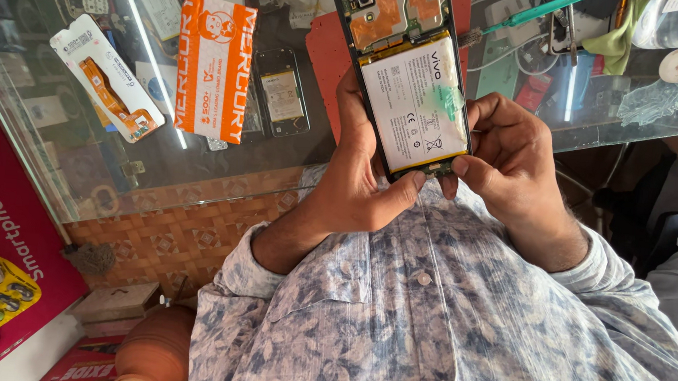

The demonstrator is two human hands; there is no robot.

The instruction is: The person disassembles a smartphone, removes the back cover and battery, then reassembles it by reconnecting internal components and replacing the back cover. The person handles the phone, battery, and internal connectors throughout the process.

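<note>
Above the glass surface (195, 171), both hands pinch the opened phone (412, 83) — left hand (360, 180) cradling, right hand (511, 160) fingers pressing its lower edge — best kept steady.

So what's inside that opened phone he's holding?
Inside the opened phone a large white battery fills most of the body. Above it sits a circuit board with orange patches. The left hand and right hand cover its bottom edge.
</note>
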